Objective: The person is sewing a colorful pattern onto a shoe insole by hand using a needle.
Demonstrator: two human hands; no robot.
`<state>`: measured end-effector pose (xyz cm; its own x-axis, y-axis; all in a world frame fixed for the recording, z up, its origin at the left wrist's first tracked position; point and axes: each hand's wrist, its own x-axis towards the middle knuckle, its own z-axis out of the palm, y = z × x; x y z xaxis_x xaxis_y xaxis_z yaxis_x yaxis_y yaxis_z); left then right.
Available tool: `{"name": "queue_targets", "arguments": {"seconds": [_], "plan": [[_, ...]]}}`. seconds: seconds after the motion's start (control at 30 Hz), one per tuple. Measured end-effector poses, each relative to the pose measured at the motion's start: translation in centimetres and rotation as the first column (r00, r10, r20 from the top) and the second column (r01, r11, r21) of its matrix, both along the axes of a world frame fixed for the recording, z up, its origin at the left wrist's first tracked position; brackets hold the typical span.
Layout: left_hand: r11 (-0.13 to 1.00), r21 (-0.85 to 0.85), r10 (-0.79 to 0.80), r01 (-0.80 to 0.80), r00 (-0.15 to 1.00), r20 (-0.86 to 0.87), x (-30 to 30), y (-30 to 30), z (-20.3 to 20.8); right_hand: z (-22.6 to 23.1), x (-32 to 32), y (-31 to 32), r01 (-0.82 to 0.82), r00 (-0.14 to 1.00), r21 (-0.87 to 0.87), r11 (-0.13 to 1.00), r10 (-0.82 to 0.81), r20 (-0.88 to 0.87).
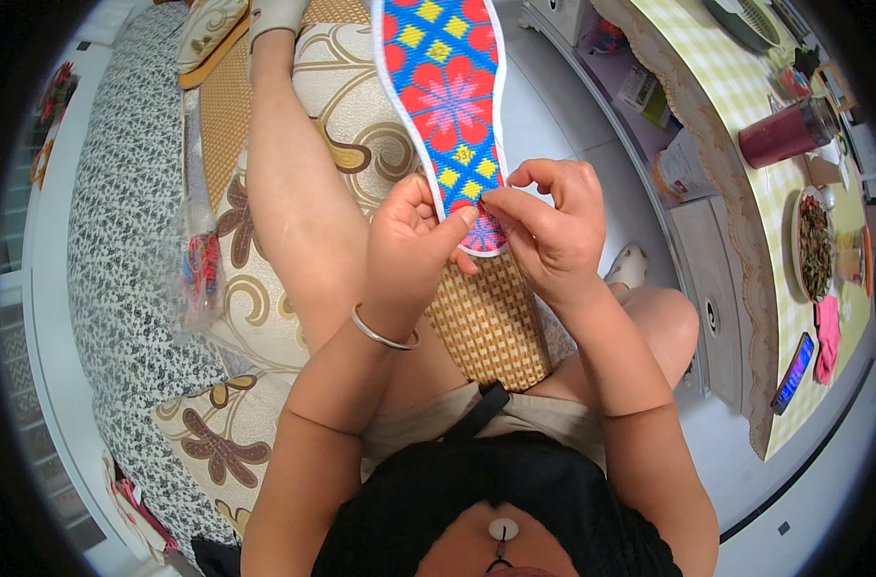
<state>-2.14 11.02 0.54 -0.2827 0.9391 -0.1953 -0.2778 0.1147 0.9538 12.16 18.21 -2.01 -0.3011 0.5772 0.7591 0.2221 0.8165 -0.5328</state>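
Note:
A shoe insole (450, 101) with a white edge is stitched in red flowers, blue ground and yellow diamonds. It points away from me, its narrow end nearest. My left hand (411, 226) grips that near end, thumb on top and fingers underneath; a bracelet circles the wrist. At the insole's right edge, my right hand (553, 226) has thumb and forefinger pinched together, close to the stitching. Whatever sits in that pinch, perhaps something thin, is too small to make out.
Left of my leg, a clear bag of coloured thread (202, 269) lies on the patterned sofa cover (236, 438). A woven mat (486, 322) is beneath my hands. The right-hand table (770, 255) bears a dark red flask (789, 133), a dish of food (815, 245), a phone (794, 373) and a pink cloth (826, 338).

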Motion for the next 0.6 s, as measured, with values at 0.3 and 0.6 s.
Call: {"name": "queue_targets", "arguments": {"seconds": [0.3,0.6], "plan": [[0.999,-0.049,-0.004,0.009,0.994,0.112,0.3,0.3,-0.2,-0.6,-0.1,0.3,-0.044,0.995,-0.110,0.993,0.033,-0.099],[0.998,-0.006,-0.068,0.068,0.998,0.008,0.8,0.4,-1.1,0.3,0.3,-0.5,-0.070,0.992,0.125,0.990,0.082,-0.093]]}}
